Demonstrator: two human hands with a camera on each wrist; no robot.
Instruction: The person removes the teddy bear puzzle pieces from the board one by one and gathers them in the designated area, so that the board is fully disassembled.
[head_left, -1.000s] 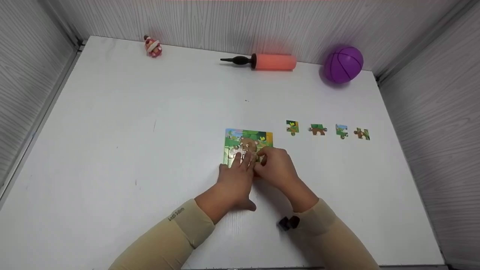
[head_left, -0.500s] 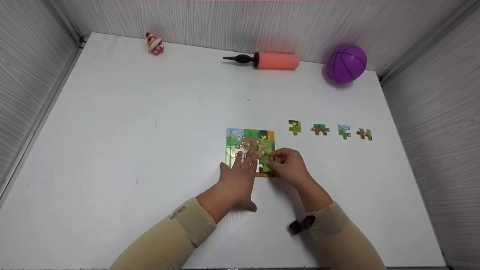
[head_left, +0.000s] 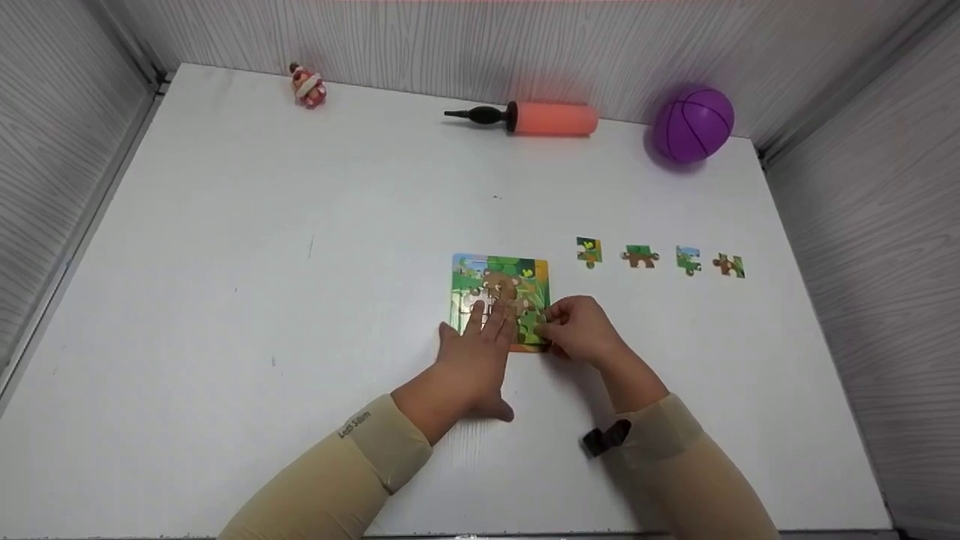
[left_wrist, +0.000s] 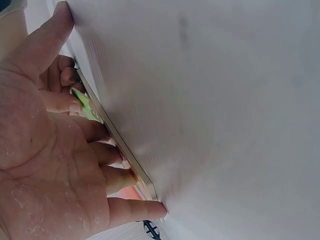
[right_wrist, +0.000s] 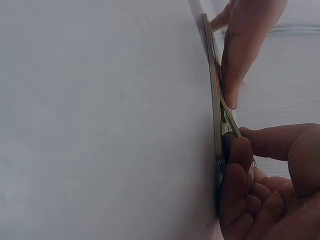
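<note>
The right hand (head_left: 581, 330) has slid from the middle of the puzzle board (head_left: 500, 276) to its lower right corner, where it pinches a piece, suggesting the piece isn't seated yet. The left hand (head_left: 472, 352) stays pressed flat, fingers spread, steadying the board.

Right hand (head_left: 581, 330) has shifted right: a second ago it lay over the puzzle's (head_left: 500, 298) middle, close against the left hand; now it sits at the puzzle's lower right edge, fingers curled on a green piece (head_left: 533, 324) there. That move uncovered the right column and the lower right corner of the puzzle, which were hidden under the hand before. Since half a second ago the hand has only edged slightly lower and inward. The right forearm now angles in from further right.
</note>
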